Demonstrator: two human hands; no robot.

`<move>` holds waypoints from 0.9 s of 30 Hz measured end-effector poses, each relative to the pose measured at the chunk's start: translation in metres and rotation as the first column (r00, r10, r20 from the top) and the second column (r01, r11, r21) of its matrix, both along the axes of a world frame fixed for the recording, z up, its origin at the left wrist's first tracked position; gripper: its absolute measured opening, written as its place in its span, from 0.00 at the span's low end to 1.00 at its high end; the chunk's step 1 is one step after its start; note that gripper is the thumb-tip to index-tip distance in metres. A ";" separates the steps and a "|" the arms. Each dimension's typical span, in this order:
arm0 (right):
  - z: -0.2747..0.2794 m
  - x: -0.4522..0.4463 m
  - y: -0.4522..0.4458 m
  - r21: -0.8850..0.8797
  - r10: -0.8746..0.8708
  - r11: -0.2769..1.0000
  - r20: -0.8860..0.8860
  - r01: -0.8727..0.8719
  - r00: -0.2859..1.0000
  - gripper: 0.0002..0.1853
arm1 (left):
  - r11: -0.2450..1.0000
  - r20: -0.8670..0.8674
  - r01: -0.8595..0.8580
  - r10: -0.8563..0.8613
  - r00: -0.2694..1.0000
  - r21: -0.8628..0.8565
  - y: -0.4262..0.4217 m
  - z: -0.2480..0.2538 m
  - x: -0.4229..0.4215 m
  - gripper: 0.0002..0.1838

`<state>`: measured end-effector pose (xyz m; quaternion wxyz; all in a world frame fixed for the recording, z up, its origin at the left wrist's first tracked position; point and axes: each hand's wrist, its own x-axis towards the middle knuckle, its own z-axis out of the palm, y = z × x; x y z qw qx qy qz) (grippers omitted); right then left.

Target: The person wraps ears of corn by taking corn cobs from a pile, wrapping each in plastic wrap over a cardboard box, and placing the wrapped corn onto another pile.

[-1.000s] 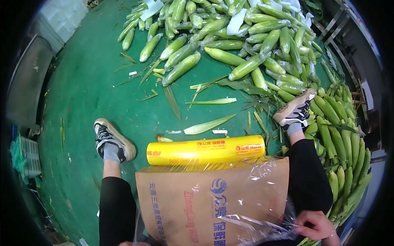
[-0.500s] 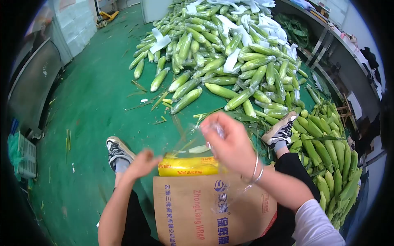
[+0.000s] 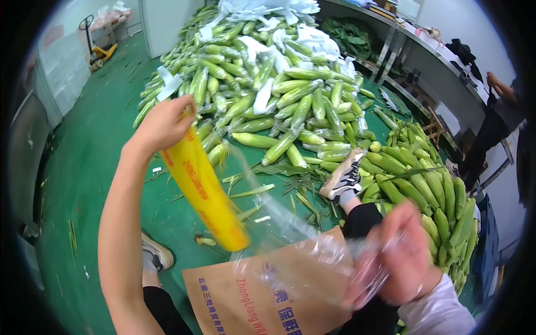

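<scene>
My left hand [image 3: 167, 124] grips the upper end of the yellow wrap roll [image 3: 202, 192], which tilts down to the right with its lower end near the brown cardboard [image 3: 240, 296]. Blurred by motion, my right hand [image 3: 399, 254] is closed on crumpled clear plastic film [image 3: 296, 223], at the right edge of the cardboard. The film stretches loosely between the roll and this hand. Beneath both, the printed cardboard lies across my lap.
A large pile of wrapped corn [image 3: 245, 111] lies ahead, with white sheets on it. Unwrapped corn [image 3: 424, 178] is heaped at the right, beside my shoe [image 3: 343, 176]. Another person [image 3: 497, 123] stands at the far right by a shelf [image 3: 430, 50]. A pallet jack [image 3: 100, 53] stands far left.
The roll has been lifted and tilted by my left hand. My right hand has moved down and right with the film. The view has shifted, and another person has come into sight.
</scene>
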<state>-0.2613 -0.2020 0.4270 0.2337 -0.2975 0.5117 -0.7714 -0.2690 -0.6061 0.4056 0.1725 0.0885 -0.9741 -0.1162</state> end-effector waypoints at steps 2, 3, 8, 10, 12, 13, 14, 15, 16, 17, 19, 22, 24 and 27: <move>-0.029 0.023 0.035 0.034 -0.019 0.999 0.032 0.018 0.999 0.11 | 0.984 0.090 0.062 -0.048 0.995 -0.165 0.053 0.016 -0.047 0.10; -0.050 0.035 0.053 0.007 -0.068 0.998 0.014 0.068 0.998 0.10 | 0.933 0.173 0.141 -0.086 0.981 -0.332 0.075 -0.005 -0.071 0.14; -0.135 0.086 0.105 0.410 -0.353 0.874 0.172 0.259 0.919 0.06 | 0.775 0.521 0.603 -0.441 0.731 -0.190 0.196 -0.186 -0.104 0.24; -0.145 0.096 0.120 0.379 -0.399 0.881 0.274 0.283 0.875 0.05 | 0.745 0.450 0.660 -0.558 0.697 -0.098 0.232 -0.237 -0.097 0.23; -0.157 0.087 0.138 0.322 -0.448 0.882 0.350 0.343 0.823 0.06 | 0.788 0.286 0.609 -0.565 0.774 -0.090 0.260 -0.245 -0.085 0.20; -0.152 0.075 0.147 0.432 -0.480 0.844 0.340 0.319 0.809 0.06 | 0.839 0.061 0.538 -0.542 0.838 0.078 0.267 -0.232 -0.076 0.19; -0.146 0.067 0.153 0.404 -0.497 0.846 0.361 0.348 0.789 0.07 | 0.878 -0.043 0.400 -0.403 0.914 0.264 0.268 -0.220 -0.061 0.17; -0.142 0.064 0.160 0.384 -0.487 0.858 0.399 0.340 0.777 0.07 | 0.900 -0.095 0.270 -0.252 0.963 0.344 0.268 -0.200 -0.036 0.17; -0.143 0.068 0.168 0.393 -0.459 0.868 0.408 0.302 0.789 0.07 | 0.927 -0.123 0.198 -0.167 0.978 0.318 0.271 -0.176 -0.005 0.17; -0.146 0.075 0.176 0.397 -0.434 0.877 0.417 0.269 0.798 0.07 | 0.934 -0.047 0.144 -0.136 0.990 0.327 0.283 -0.145 0.032 0.19; -0.159 0.092 0.189 0.379 -0.370 0.904 0.459 0.199 0.807 0.06 | 0.917 0.127 0.028 -0.085 0.988 0.398 0.316 -0.110 0.113 0.24; -0.180 0.101 0.191 0.309 -0.348 0.928 0.513 0.209 0.785 0.08 | 0.973 0.281 0.020 -0.086 0.956 0.230 0.354 -0.131 0.196 0.26; -0.182 0.098 0.190 0.335 -0.388 0.911 0.487 0.242 0.782 0.09 | 0.976 0.373 -0.152 0.085 0.924 0.154 0.341 -0.190 0.234 0.27; -0.207 0.093 0.213 0.466 -0.417 0.863 0.435 0.197 0.798 0.10 | 0.987 0.319 -0.086 0.038 0.947 0.139 0.346 -0.198 0.243 0.16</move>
